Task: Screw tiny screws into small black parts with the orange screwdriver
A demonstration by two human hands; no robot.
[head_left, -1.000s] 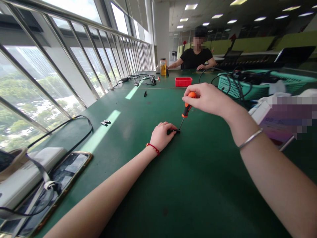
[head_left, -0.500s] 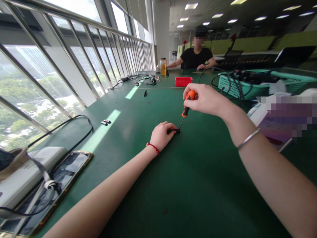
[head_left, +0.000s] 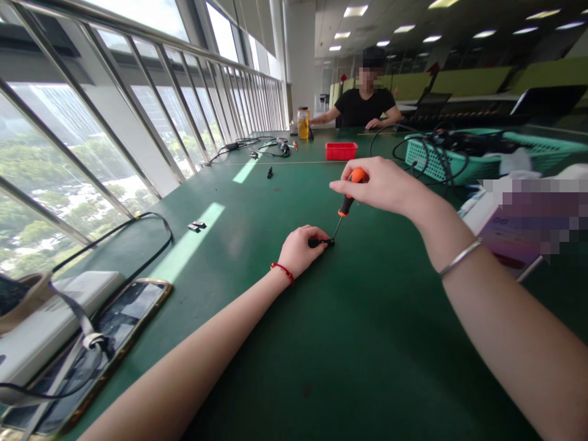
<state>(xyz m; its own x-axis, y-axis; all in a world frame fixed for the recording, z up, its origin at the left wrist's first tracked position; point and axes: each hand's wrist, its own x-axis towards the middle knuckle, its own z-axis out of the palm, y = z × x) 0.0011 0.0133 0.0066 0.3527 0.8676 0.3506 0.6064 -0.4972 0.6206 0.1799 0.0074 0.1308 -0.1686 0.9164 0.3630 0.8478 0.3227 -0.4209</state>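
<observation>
My left hand (head_left: 302,250) rests on the green tabletop (head_left: 349,343), its thumb and fingers closed on a small black part (head_left: 325,242) whose exact kind is too small to tell. Above and to the right, my right hand (head_left: 381,184) grips the orange and black handle of a screwdriver (head_left: 345,205). The tool leans, with its shaft running down to the end of the black part beside my left fingertips. Whether the tip sits in a screw is too small to make out.
Small black pieces (head_left: 196,226) and another black piece (head_left: 269,173) lie on the left. A red tray (head_left: 340,151) stands ahead; a teal basket (head_left: 463,165) of cables and a box are on the right. A phone (head_left: 133,312) lies near left. A person (head_left: 366,107) sits at the far end.
My right fingers shift around the screwdriver handle, curling in and then stretching out again, while the handle turns slightly. The left hand and the black part stay in place.
</observation>
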